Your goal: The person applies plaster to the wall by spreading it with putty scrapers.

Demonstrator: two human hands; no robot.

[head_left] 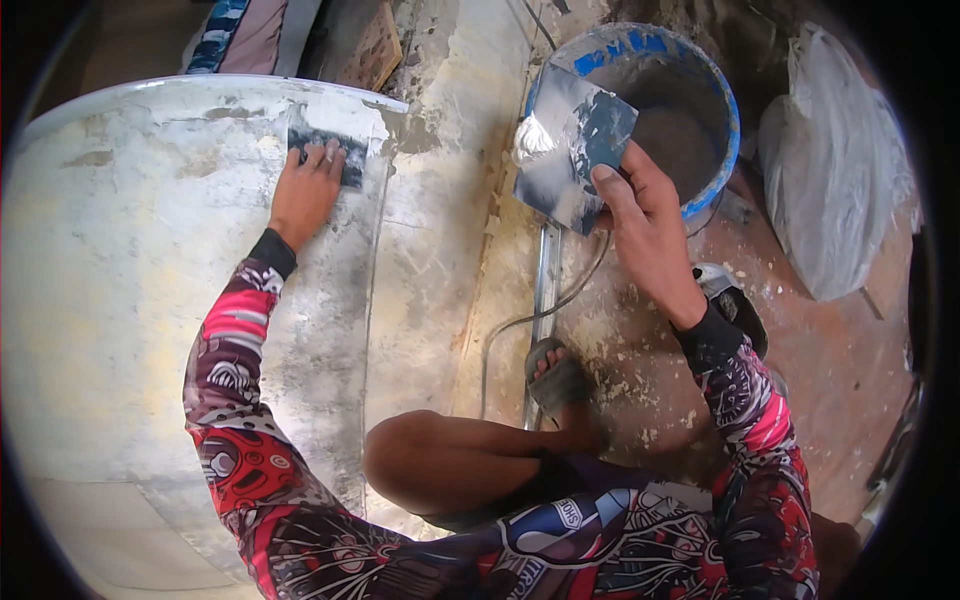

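Note:
My left hand (303,195) grips a flat, dark scraper blade (351,172), its fingers bent over the blade. The blade lies against a whitish, smeared panel (180,250), close to the panel's far right corner. In my right hand (645,225) is a square metal putty blade (560,150), thumb on top and fingers beneath. Pale filler is smeared over part of its face. This blade is held above the left rim of a blue bucket (733,110), which is coated inside with grey filler.
A clear plastic bag (835,170) stands right of the bucket. A metal rail (545,285) and a thin hose (520,320) lie on the stained floor near my sandalled foot (557,375). A black-and-white object (735,305) is partly behind my right wrist.

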